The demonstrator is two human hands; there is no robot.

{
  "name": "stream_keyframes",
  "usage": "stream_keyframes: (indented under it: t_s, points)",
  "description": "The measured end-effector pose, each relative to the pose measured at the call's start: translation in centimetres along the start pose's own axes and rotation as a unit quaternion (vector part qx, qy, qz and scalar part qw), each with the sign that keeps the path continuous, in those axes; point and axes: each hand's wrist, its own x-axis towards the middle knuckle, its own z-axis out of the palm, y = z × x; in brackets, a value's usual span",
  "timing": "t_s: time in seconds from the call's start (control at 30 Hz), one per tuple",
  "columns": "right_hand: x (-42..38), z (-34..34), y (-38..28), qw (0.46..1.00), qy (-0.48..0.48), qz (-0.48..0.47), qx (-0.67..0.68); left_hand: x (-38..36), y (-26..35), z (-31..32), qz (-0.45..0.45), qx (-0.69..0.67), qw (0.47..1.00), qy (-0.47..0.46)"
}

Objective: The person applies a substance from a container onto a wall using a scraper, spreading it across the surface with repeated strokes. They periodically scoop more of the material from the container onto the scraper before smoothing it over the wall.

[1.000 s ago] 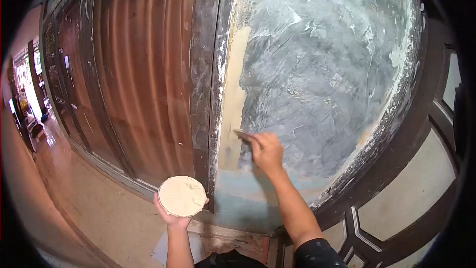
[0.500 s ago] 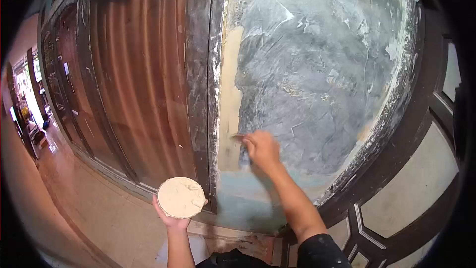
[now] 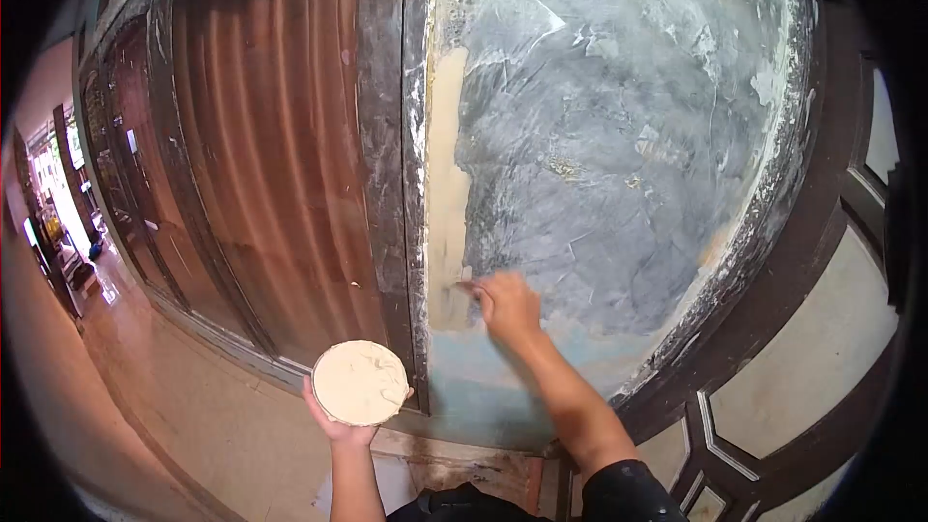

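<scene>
- In the head view, the right hand [image 3: 507, 307] is in the middle of the frame, closed around a small scraper [image 3: 468, 285].
- The scraper's tip touches the grey wall [image 3: 619, 135], at the bottom of a tan strip of paste [image 3: 447, 203].
- The left hand [image 3: 340, 422] is at the bottom of the frame. Its fingers curl under a round bowl of paste [image 3: 360, 382] and hold it up.
- A brown door [image 3: 271, 155] fills the left side.

Both forearms were bare. The right arm [image 3: 580, 416] wore a short black sleeve [image 3: 628, 493] ending near the elbow. The left hand [image 3: 338, 422] and right hand [image 3: 509, 309] had no gloves. Dark clothing [image 3: 464, 505] showed at the bottom edge.
</scene>
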Motion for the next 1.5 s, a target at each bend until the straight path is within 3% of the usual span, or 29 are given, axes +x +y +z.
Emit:
stream_keyframes:
  t_s: [0.03, 0.1, 0.13, 0.2, 0.33, 0.43, 0.6, 0.7, 0.77, 0.8, 0.87, 0.97, 1.0, 1.07, 1.1, 1.17, 1.2, 1.27, 1.37, 1.47, 1.5]
  points:
    - [2.1, -2.8, -1.2, 0.999, 0.051, 0.0, 0.015, 0.0, 0.0, -0.2, -0.003, 0.0, 1.0, 0.002]
    - [4.7, -5.4, -1.3, 0.995, 0.09, -0.021, 0.043, 0.6, 0.1, -0.2, 0.006, -0.208, 0.97, 0.129]
    - [5.1, -6.0, -1.2, 0.988, 0.126, -0.042, 0.072, -0.1, -0.5, 0.3, 0.013, -0.042, 0.998, 0.051]
    - [3.3, -4.7, -1.1, 0.99, 0.114, -0.039, 0.078, -0.2, -0.7, 0.6, 0.0, -0.017, 0.999, 0.041]
    - [-6.5, 4.3, 1.2, 0.988, -0.135, -0.067, 0.024, -0.5, -0.3, 0.8, -0.017, -0.003, 1.0, -0.021]
    - [-6.8, 4.9, 1.4, 0.978, -0.202, -0.03, -0.036, -0.4, -0.1, 0.3, 0.002, -0.002, 1.0, 0.021]
    - [2.0, -2.3, -0.3, 0.996, 0.082, -0.02, 0.036, -0.3, -0.1, 0.1, 0.0, 0.003, 0.999, 0.033]
    - [2.1, -3.3, 0.0, 0.99, 0.112, -0.018, 0.088, -0.5, -0.2, 0.0, -0.013, 0.006, 1.0, 0.022]
    - [-1.1, -0.7, 1.3, 0.994, 0.021, -0.065, 0.088, -0.8, -0.1, 0.2, -0.016, 0.012, 1.0, 0.021]
    - [-3.3, 1.1, 1.7, 0.994, 0.022, -0.068, 0.087, -0.8, -0.2, 0.4, -0.02, 0.016, 0.999, 0.019]
    - [-7.0, 4.1, 2.3, 0.985, -0.168, -0.045, 0.02, -0.7, -0.4, 0.3, -0.018, -0.004, 1.0, 0.019]
    - [-5.5, 4.6, 2.5, 0.985, -0.169, -0.018, -0.009, -0.3, -0.3, 0.7, -0.022, -0.025, 0.999, 0.004]
    - [-3.8, 4.2, 2.6, 0.996, -0.065, -0.027, 0.051, -0.3, -0.3, 0.7, -0.02, -0.002, 1.0, -0.003]
    - [0.6, -0.2, 0.2, 0.998, 0.029, 0.016, 0.062, -0.3, -0.4, 1.8, -0.032, -0.003, 0.999, -0.004]
    - [2.1, -1.9, -0.5, 0.998, 0.027, 0.016, 0.061, -0.3, -0.6, 1.7, -0.033, -0.004, 0.999, -0.002]
    - [3.8, -4.3, -1.3, 0.979, 0.153, 0.002, 0.138, -0.4, -0.7, 1.5, -0.037, -0.023, 0.999, -0.005]
    - [3.6, -4.6, -1.5, 0.978, 0.152, -0.009, 0.143, -0.4, -0.7, 1.1, -0.048, -0.041, 0.998, 0.005]
    - [1.0, -1.8, -0.4, 0.981, 0.131, -0.079, 0.123, -0.4, -0.7, 0.9, -0.04, 0.014, 0.999, -0.023]
    - [-6.1, 3.8, 1.3, 0.989, -0.126, -0.071, 0.036, -0.2, -0.7, 1.0, -0.04, -0.04, 0.998, -0.028]
    - [-7.6, 7.6, 2.8, 0.985, -0.151, -0.081, 0.015, 0.2, -0.5, 1.2, -0.029, -0.031, 0.999, -0.004]
    - [-5.1, 6.1, 1.9, 0.987, -0.147, -0.058, 0.003, 0.5, -0.4, 1.3, -0.025, -0.032, 0.999, -0.007]
